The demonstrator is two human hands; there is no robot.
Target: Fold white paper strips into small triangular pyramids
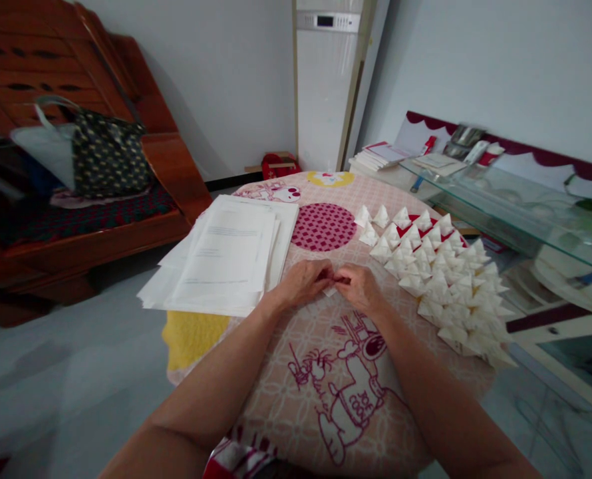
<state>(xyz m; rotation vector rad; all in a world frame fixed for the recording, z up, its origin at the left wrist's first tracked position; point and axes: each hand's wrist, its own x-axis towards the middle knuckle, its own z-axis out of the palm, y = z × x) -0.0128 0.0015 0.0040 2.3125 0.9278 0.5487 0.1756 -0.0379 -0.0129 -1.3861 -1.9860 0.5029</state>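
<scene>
Head view: paper piece [330, 291] — pinched between your left hand [303, 282] and right hand [360, 287], inside worktop's left edge [176, 342]; axis unclear.

A stack of paper [223, 249] lies left on the pink tablecloth [286, 392]. Folded paper shapes [438, 286] crowd the right.

Single head view, close above table [296, 326], facing forward and down.

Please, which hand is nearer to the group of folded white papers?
Right. The right hand is just left of the folded white papers, not touching them. The left hand is farther left, beyond the right hand.
</scene>
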